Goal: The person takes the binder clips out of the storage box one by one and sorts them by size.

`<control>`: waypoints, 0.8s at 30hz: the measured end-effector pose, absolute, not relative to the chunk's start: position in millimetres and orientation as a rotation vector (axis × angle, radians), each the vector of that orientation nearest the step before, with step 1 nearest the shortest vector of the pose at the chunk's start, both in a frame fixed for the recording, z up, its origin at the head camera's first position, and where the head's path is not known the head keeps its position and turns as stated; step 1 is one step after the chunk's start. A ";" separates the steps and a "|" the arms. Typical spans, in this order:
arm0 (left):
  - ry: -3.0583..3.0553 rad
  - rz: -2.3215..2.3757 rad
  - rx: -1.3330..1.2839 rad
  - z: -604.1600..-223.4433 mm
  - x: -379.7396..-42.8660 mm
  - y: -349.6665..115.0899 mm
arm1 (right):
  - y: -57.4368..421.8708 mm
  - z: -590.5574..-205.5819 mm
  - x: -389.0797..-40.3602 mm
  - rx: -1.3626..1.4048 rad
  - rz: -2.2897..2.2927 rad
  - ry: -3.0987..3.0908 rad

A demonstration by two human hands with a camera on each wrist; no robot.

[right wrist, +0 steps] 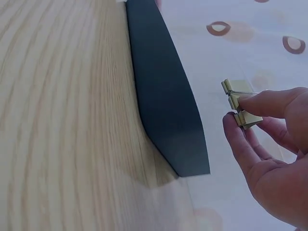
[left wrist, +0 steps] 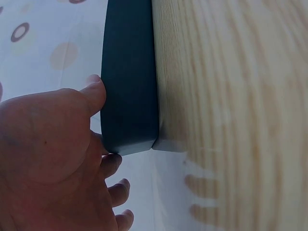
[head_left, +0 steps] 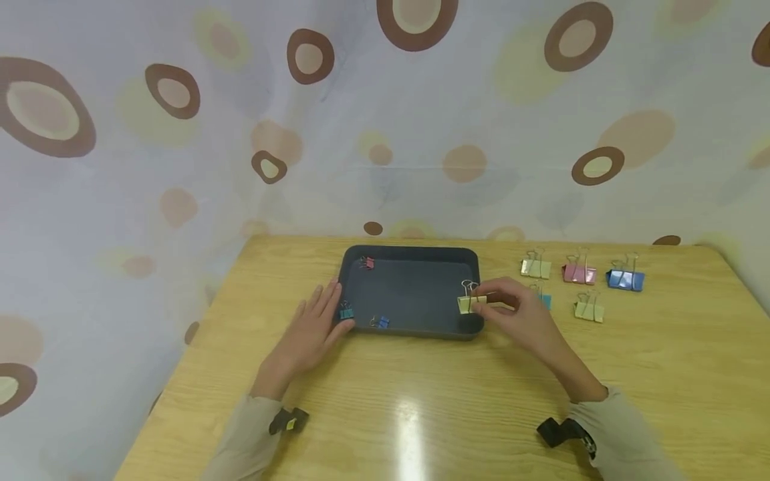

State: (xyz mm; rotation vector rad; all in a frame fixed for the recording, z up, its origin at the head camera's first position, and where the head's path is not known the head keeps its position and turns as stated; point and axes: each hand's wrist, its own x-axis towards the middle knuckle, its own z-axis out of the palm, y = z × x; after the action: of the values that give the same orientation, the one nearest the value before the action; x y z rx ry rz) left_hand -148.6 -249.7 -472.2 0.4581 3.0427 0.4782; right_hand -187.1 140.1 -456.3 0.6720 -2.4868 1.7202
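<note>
Between thumb and fingers, my right hand (head_left: 522, 317) pinches a yellow binder clip (head_left: 466, 305), its wire handles pointing up in the head view. The right wrist view shows this clip (right wrist: 248, 119) held above the level of the tray's wall. Below it lies the right end of a dark grey tray (head_left: 415, 332). My left hand (head_left: 309, 333) rests against the tray's left side, fingers extended, thumb at the near left corner. Inside the tray are three small binder clips: a red one (head_left: 369, 264), a teal one (head_left: 346, 313) and a blue one (head_left: 383, 322).
Right of the tray stand several larger binder clips: pale green (head_left: 535, 268), pink (head_left: 579, 274), blue (head_left: 625, 280), yellow-green (head_left: 589, 311), and a light blue one (head_left: 546, 299) partly behind my right hand. The wooden table (head_left: 475, 407) meets a patterned cloth (head_left: 415, 194) at the back.
</note>
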 end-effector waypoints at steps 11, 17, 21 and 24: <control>3.016 0.484 0.456 -468.3 -148.2 -248.7 | 186.7 -449.3 -177.2 0.568 1.534 -2.497; 3.006 0.477 0.459 -468.5 -150.0 -248.0 | 210.3 -445.2 -171.4 0.493 1.496 -2.493; 3.004 0.474 0.455 -468.7 -152.2 -247.5 | 224.8 -442.8 -169.5 0.429 1.487 -2.519; 3.005 0.472 0.451 -469.7 -153.1 -248.0 | 234.5 -440.5 -170.2 0.396 1.485 -2.514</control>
State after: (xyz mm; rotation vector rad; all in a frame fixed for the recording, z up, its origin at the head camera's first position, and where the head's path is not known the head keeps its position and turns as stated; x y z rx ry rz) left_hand -153.1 -248.0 -469.7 0.4509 3.0049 0.4717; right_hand -170.2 234.5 -440.5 0.3962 -2.5138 1.4848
